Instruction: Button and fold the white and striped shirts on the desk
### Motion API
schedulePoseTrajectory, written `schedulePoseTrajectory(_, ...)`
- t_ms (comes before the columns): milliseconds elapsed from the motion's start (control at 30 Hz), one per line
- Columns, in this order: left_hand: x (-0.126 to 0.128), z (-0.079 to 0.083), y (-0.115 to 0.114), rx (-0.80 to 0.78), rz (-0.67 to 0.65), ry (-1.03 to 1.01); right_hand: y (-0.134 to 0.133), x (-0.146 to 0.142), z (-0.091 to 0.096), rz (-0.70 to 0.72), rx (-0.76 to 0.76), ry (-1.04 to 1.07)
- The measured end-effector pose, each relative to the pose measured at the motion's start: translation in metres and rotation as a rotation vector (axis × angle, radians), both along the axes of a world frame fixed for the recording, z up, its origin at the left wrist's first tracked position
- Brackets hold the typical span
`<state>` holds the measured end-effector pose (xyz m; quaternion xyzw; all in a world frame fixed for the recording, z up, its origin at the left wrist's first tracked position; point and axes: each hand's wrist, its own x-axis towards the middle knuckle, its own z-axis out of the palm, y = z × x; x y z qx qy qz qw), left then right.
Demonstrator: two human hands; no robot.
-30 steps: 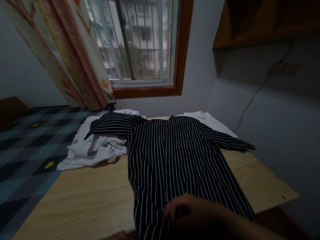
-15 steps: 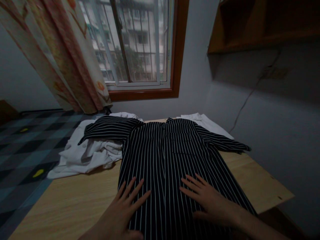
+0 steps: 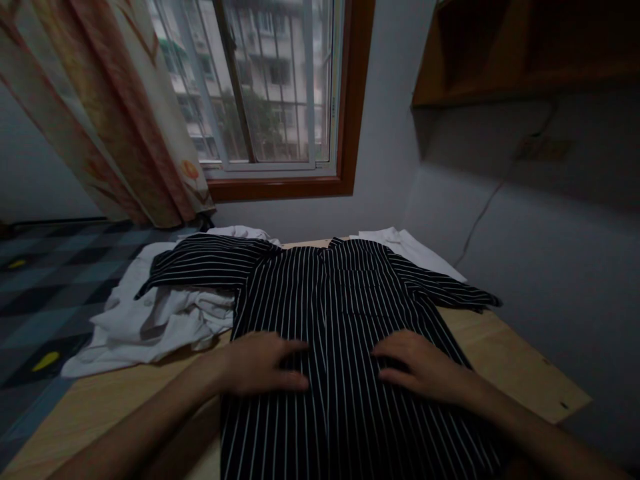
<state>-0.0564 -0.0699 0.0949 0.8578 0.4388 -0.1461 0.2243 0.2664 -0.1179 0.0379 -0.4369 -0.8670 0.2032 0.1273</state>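
Note:
A black shirt with thin white stripes [image 3: 345,300] lies spread front-up on a light wooden table [image 3: 515,370], collar toward the window and sleeves out to both sides. My left hand [image 3: 260,363] rests on its middle left, thumb and fingers curled together on the cloth. My right hand [image 3: 423,367] lies on its middle right, fingers bent and closed on the fabric. The two hands face each other across the shirt's front, a short gap apart.
A crumpled white garment [image 3: 150,320] lies under the shirt's left sleeve; another white one [image 3: 405,243] lies at the back right. A checkered bed cover [image 3: 50,267] is to the left, a curtain [image 3: 115,113] and window [image 3: 270,87] behind, and a wooden shelf [image 3: 500,47] above right.
My hands moved up from the shirt's hem to its middle. Half a second ago they lay flat with fingers spread; now the fingers are curled in on the cloth.

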Motion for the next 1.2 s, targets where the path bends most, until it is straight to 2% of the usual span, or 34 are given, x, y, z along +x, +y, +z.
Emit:
schedulePoseTrajectory(33, 0.014, -0.001, 0.023, 0.053, 0.004, -0.033, 0.020, -0.013, 0.000, -0.027, 0.062, 0.036)
schedulePoseTrajectory(100, 0.038, -0.015, 0.069, 0.244, 0.034, -0.165, 0.063, -0.039, -0.005, -0.093, 0.176, 0.100)
schedulePoseTrajectory(200, 0.059, -0.051, 0.116, 0.448, 0.077, -0.213, 0.116, -0.072, -0.023, -0.149, 0.222, 0.064)
schedulePoseTrajectory(300, 0.059, -0.085, 0.132, 0.530, 0.141, -0.171, 0.140, -0.085, -0.042, -0.160, 0.172, -0.055)
schedulePoseTrajectory(433, 0.049, -0.105, 0.129, 0.593, 0.171, -0.192, 0.140, -0.076, -0.058, -0.173, 0.172, -0.107)
schedulePoseTrajectory(600, 0.045, -0.110, 0.128, 0.592, 0.160, -0.197, 0.137, -0.068, -0.058, -0.221, 0.200, -0.040)
schedulePoseTrajectory(700, 0.046, -0.110, 0.128, 0.599, 0.170, -0.223, 0.141, -0.077, -0.050, -0.356, 0.230, -0.025)
schedulePoseTrajectory(800, 0.045, -0.110, 0.128, 0.597, 0.198, -0.254, 0.147, -0.094, -0.039, -0.523, 0.259, -0.098)
schedulePoseTrajectory(867, 0.045, -0.110, 0.128, 0.585, 0.219, -0.265, 0.150, -0.107, -0.034, -0.585, 0.257, -0.151)
schedulePoseTrajectory(1033, 0.046, -0.104, 0.132, 0.540, 0.271, -0.309, 0.157, -0.129, -0.030, -0.638, 0.201, -0.219)
schedulePoseTrajectory(1200, 0.061, -0.089, 0.133, 0.520, 0.420, -0.292, 0.162, -0.133, -0.028, -0.667, 0.173, -0.215)
